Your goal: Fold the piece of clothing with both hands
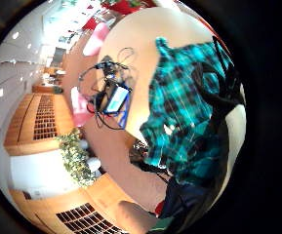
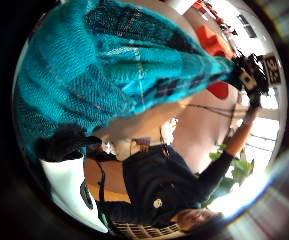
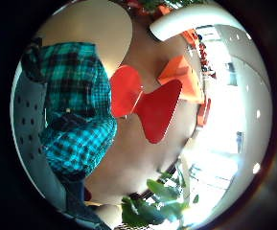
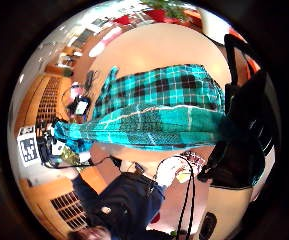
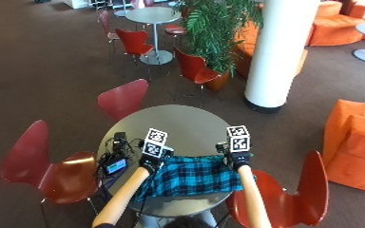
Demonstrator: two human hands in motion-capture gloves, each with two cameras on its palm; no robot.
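Note:
A teal and black plaid garment [image 5: 192, 176] lies stretched across the near part of the round grey table [image 5: 176, 121]. My left hand [image 5: 151, 162] grips its far left corner and my right hand [image 5: 239, 161] grips its far right corner. In the right thumb side palm view the cloth [image 4: 154, 112] runs as a taut folded band from the right hand's black fingers [image 4: 244, 125] across to the left hand [image 4: 46, 145]. The left thumb side palm view shows the cloth [image 2: 109, 60] bunched over curled fingers [image 2: 64, 142]. The near hem hangs towards my body.
A small screen device with tangled black cables [image 5: 116, 164] sits at the table's left edge, close to my left hand. Red chairs [image 5: 124, 97] ring the table, one [image 5: 283, 194] just right of me. Bare tabletop lies beyond the garment.

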